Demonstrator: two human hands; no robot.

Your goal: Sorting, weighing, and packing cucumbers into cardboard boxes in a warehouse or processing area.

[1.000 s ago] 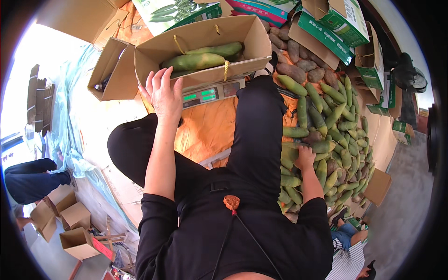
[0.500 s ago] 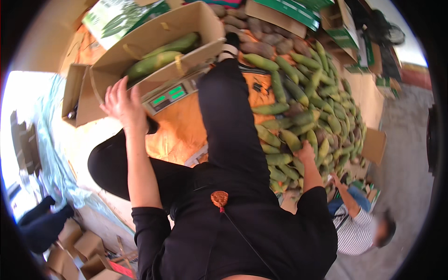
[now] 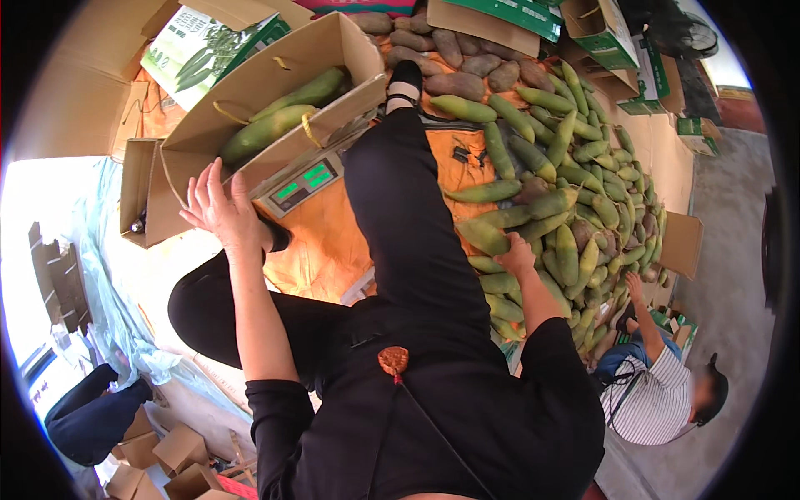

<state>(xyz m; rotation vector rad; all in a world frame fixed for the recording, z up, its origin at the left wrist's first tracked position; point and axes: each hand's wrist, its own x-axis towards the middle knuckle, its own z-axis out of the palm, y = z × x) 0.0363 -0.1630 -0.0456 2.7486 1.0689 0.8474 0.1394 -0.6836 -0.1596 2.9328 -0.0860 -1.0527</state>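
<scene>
My left hand (image 3: 218,210) is raised with fingers spread, right by the near edge of an open cardboard box (image 3: 208,125) that holds two long green papayas (image 3: 279,117). The box rests on a scale with a green digital display (image 3: 303,182). My right hand (image 3: 515,254) reaches down to the pile of green papayas (image 3: 567,200) on the ground and lies on one of them (image 3: 486,237); whether it grips the fruit is hard to tell. My black-trousered legs stretch out between the two hands.
Orange sheeting (image 3: 325,242) covers the ground under the scale. Brown tubers (image 3: 467,67) lie at the far end of the pile. Green-and-white cartons (image 3: 608,33) stand at the top right. Another person in a striped shirt (image 3: 658,400) crouches at the lower right. Small cartons (image 3: 167,458) sit lower left.
The view has swung, so the box and scale sit further left. My left hand has stayed by the box's edge. My right hand stays on the papaya pile.
</scene>
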